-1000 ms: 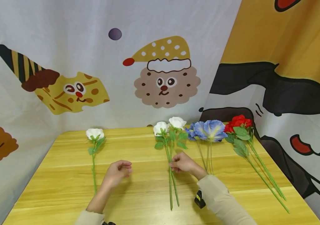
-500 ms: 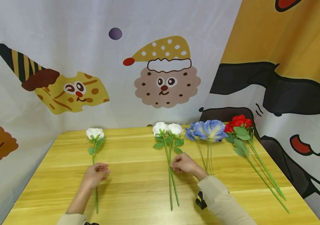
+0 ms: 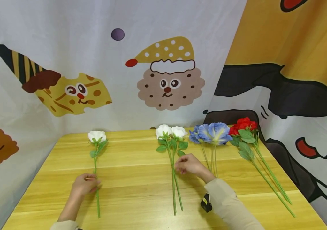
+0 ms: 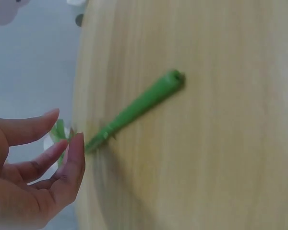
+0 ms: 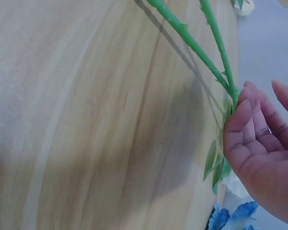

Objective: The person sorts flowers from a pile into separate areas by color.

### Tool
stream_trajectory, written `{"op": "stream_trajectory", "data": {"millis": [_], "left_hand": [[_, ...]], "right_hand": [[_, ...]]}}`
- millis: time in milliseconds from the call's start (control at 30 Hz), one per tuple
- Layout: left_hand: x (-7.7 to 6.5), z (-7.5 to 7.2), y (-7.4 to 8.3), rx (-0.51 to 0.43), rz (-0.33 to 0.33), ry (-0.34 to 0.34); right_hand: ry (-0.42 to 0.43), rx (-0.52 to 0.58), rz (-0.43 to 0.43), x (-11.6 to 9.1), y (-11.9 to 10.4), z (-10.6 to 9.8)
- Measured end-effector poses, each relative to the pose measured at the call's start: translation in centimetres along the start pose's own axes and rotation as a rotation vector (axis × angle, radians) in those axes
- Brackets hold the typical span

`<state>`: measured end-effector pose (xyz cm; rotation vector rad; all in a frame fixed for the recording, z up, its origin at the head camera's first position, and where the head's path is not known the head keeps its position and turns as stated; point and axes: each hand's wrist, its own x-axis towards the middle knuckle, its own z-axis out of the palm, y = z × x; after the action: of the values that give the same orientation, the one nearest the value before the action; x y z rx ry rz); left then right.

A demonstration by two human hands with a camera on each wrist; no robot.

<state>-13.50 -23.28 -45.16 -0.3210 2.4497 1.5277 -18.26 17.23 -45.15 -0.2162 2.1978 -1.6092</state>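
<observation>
A single white artificial rose (image 3: 96, 136) lies on the left of the table, its green stem toward the front. My left hand (image 3: 83, 184) is at that stem, thumb and fingers parted; the left wrist view shows the stem's cut end (image 4: 173, 80) sticking out past the fingertips. Two white roses (image 3: 163, 131) lie side by side at the table's middle, stems crossing. Beside the crossing is my right hand (image 3: 190, 166), its fingertips right at the stems (image 5: 223, 62) in the right wrist view. Its thumb stands apart from the loosely bent fingers.
Blue flowers (image 3: 215, 133) lie to the right of the middle roses, their stems partly behind my right arm. Red roses (image 3: 244, 126) with long stems lie farther right. A cartoon-print curtain (image 3: 94, 41) hangs behind the wooden table (image 3: 134, 195).
My left hand has moved left and toward me, from bare table to the single rose's stem. The right one of the two middle roses has swung down and left, closer to its neighbour.
</observation>
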Motion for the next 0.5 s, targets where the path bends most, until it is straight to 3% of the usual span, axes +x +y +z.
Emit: {"op": "stream_trajectory", "data": {"millis": [333,500], "left_hand": [[0.6,-0.3,-1.5,-0.014,-0.093,0.036],[0.8,-0.2,-1.6,-0.011,-0.094,0.039]], "right_hand": [[0.007,0.019,0.002,0.1,0.1,-0.4],[0.008,0.04,-0.013,-0.1,0.0,-0.6]]}}
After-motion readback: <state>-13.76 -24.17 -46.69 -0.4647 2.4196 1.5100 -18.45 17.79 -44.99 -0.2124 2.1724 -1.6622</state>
